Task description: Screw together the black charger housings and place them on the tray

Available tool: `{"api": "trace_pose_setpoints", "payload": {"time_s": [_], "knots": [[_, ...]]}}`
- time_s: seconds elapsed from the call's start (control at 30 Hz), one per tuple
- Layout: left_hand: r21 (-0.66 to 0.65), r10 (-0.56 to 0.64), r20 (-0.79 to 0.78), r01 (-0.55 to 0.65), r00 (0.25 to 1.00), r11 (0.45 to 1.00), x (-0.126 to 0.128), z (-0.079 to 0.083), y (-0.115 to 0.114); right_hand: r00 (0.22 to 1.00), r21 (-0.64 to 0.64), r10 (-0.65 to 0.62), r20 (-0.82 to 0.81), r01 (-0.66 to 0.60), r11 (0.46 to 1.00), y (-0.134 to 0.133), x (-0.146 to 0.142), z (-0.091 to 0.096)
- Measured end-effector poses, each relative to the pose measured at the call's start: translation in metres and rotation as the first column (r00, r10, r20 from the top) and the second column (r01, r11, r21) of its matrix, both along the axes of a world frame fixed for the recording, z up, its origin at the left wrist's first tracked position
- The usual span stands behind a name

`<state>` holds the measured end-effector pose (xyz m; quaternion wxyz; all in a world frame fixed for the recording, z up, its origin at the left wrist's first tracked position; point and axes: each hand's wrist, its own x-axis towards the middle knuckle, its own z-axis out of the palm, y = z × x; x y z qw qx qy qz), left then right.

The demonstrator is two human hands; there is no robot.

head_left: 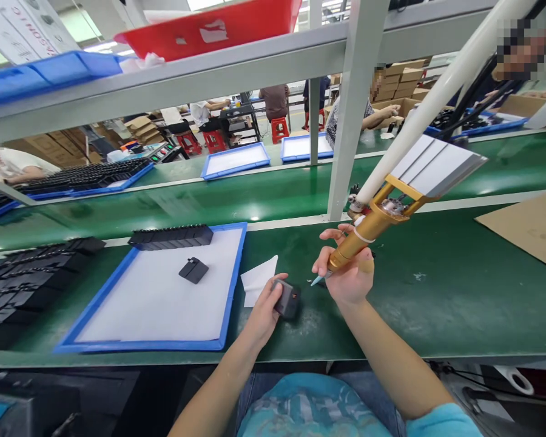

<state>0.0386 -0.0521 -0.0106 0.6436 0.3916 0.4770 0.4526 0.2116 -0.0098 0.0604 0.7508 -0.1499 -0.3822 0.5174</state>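
My left hand [262,312] grips a small black plastic part [287,298] and holds it on edge on the green belt [428,303]. My right hand [348,270] is closed around a gold pen-like tool [368,230] that hangs from a white hose [441,91]. The tool's blue tip [318,280] points down to the left, a short way right of the part. A white slip of paper [257,280] lies just left of my left hand.
A blue-rimmed white tray [230,285] to the left holds one loose black part [193,270] and a row of black parts [170,237] at its far edge. More black parts [22,279] fill the far left. Cardboard [528,227] lies right. A grey post [352,121] stands behind. People work across the line.
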Motion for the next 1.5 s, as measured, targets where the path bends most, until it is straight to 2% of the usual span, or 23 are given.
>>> {"api": "trace_pose_setpoints", "payload": {"time_s": [0.03,0.1,0.17,0.23,0.37,0.57,0.63,0.7,0.73,0.77,0.83,0.9,0.93,1.0,1.1,1.23,1.3,1.37,1.43,1.5], "knots": [[-0.078,0.029,0.192,-0.014,0.981,0.997,-0.003,0.002,-0.002,1.0,-0.002,-0.003,0.002,0.003,1.0,0.0,0.0,0.0],[-0.131,0.043,0.453,0.018,0.891,0.991,-0.007,0.008,-0.006,1.0,-0.008,-0.01,0.009,0.01,1.0,0.0,0.001,0.001],[-0.106,0.023,0.567,0.045,0.823,0.993,-0.011,0.014,-0.011,1.0,-0.015,-0.019,0.015,0.019,1.0,0.0,0.002,0.001],[-0.06,0.001,0.592,0.043,0.806,0.997,-0.015,0.019,-0.015,1.0,-0.014,-0.022,0.018,0.022,1.0,0.0,0.003,0.002],[0.033,-0.017,0.533,-0.001,0.846,0.999,-0.026,0.021,-0.019,1.0,-0.007,-0.019,0.009,0.019,1.0,0.0,0.003,0.001],[0.11,0.006,0.336,-0.046,0.942,0.993,-0.041,0.012,-0.022,0.998,-0.029,-0.061,0.03,0.062,0.998,0.001,0.003,0.003],[0.147,0.048,0.177,-0.075,0.983,0.986,-0.046,0.012,-0.024,0.996,-0.033,-0.085,0.038,0.086,0.996,0.0,0.003,0.004],[0.23,0.104,-0.118,-0.075,0.987,0.97,-0.056,0.015,-0.024,0.993,-0.041,-0.109,0.041,0.111,0.993,0.0,0.003,0.004],[0.288,0.146,-0.307,-0.054,0.94,0.956,-0.063,0.017,-0.023,0.992,-0.046,-0.119,0.04,0.121,0.992,-0.001,0.003,0.004],[0.352,0.203,-0.493,-0.019,0.846,0.936,-0.071,0.018,-0.02,0.991,-0.053,-0.125,0.04,0.127,0.99,-0.001,0.003,0.004],[0.47,0.358,-0.757,0.075,0.546,0.88,-0.092,0.022,-0.011,0.992,-0.065,-0.119,0.043,0.122,0.99,0.0,0.004,0.004],[0.551,0.51,-0.827,0.159,0.235,0.82,-0.117,0.022,0.003,0.993,-0.067,-0.11,0.049,0.113,0.991,0.001,0.005,0.003],[0.566,0.554,-0.825,0.196,0.116,0.801,-0.13,0.022,0.011,0.993,-0.067,-0.108,0.054,0.112,0.992,0.001,0.005,0.003],[0.551,0.577,-0.816,0.253,-0.038,0.795,-0.154,0.019,0.027,0.992,-0.062,-0.108,0.061,0.111,0.992,0.002,0.006,0.002],[0.484,0.541,-0.831,0.312,-0.129,0.817,-0.175,0.013,0.045,0.992,-0.05,-0.106,0.061,0.109,0.993,0.003,0.006,0.001],[0.537,0.595,-0.787,0.293,-0.163,0.791,-0.181,0.006,0.053,0.993,-0.046,-0.106,0.059,0.109,0.993,0.004,0.007,0.0],[0.568,0.61,-0.782,0.254,-0.128,0.783,-0.182,0.003,0.055,0.992,-0.053,-0.112,0.057,0.115,0.992,0.004,0.007,0.0],[0.543,0.557,-0.83,0.187,-0.026,0.818,-0.185,0.0,0.057,0.991,-0.059,-0.117,0.058,0.12,0.991,0.004,0.007,0.001],[0.505,0.488,-0.858,0.093,0.161,0.858,-0.188,-0.002,0.06,0.991,-0.058,-0.118,0.06,0.121,0.991,0.004,0.006,0.001],[0.495,0.464,-0.82,0.01,0.335,0.869,-0.191,-0.003,0.062,0.991,-0.058,-0.116,0.062,0.12,0.991,0.003,0.007,0.001]]}}
